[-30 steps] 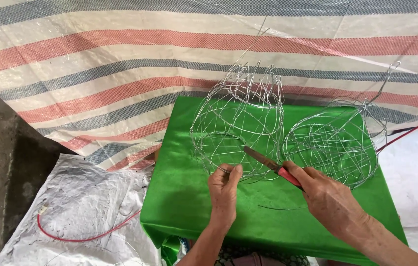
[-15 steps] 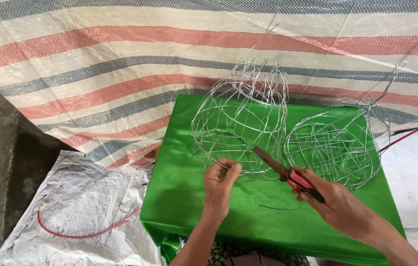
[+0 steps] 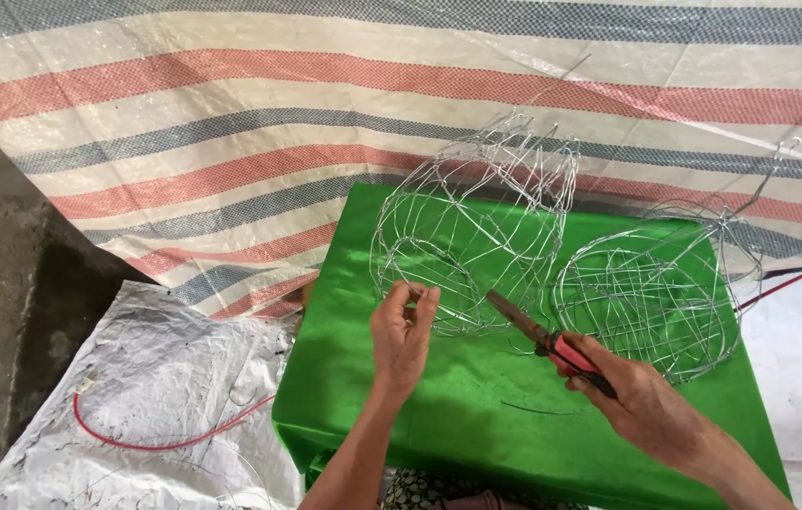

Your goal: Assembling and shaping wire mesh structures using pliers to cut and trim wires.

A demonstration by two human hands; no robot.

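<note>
Two silver wire-frame baskets sit on the bright green cloth-covered counter [image 3: 438,416]: the taller domed wire basket [image 3: 476,227] at centre, the lower round wire basket [image 3: 651,297] to its right. The left hand [image 3: 403,332] rises palm-up, fingers [image 3: 420,304] pinched on the taller basket's rim. The right hand [image 3: 641,401], angled inward, is closed on one pair of red-handled pliers [image 3: 547,338].

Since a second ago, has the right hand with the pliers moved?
Yes. The right hand has drawn back toward the near-right of the green cloth, and the pliers tip now lies just outside the left wire frame instead of inside its lower rim.
</note>
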